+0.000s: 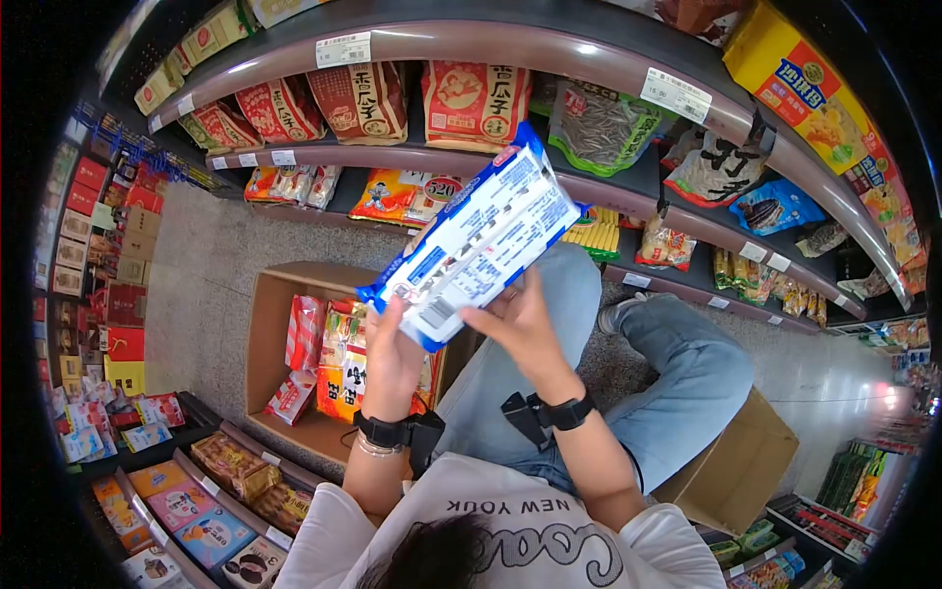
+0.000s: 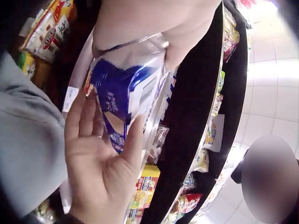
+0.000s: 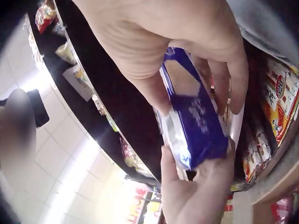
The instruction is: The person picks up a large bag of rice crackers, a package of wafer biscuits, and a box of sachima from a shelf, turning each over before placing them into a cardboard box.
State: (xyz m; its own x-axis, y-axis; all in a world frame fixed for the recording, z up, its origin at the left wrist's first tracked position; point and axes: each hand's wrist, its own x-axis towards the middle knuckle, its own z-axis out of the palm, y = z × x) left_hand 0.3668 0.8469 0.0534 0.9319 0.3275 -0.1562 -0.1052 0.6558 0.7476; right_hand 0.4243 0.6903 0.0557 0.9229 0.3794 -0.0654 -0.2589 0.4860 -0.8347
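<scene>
A long blue and white snack packet (image 1: pixel 481 245) is tilted in front of the shelves, its printed back and barcode facing up. My left hand (image 1: pixel 388 363) grips its lower left end. My right hand (image 1: pixel 530 339) holds the lower right edge, thumb on the barcode side. In the left wrist view, my right hand (image 2: pixel 100 163) has thumb and fingers on either side of the packet (image 2: pixel 121 88), and my left hand (image 2: pixel 154 23) covers the top end. The right wrist view shows a tan picture on the packet's blue side (image 3: pixel 201 116), between my right hand (image 3: pixel 173 46) and left hand (image 3: pixel 205 191).
An open cardboard box (image 1: pixel 270 344) on the floor holds red and orange snack bags (image 1: pixel 339 353). Another cardboard box (image 1: pixel 736 461) stands to the right, beside my bent leg (image 1: pixel 677 368). Curved shelves ahead carry red seed bags (image 1: pixel 476 103) and a green bag (image 1: pixel 603 123).
</scene>
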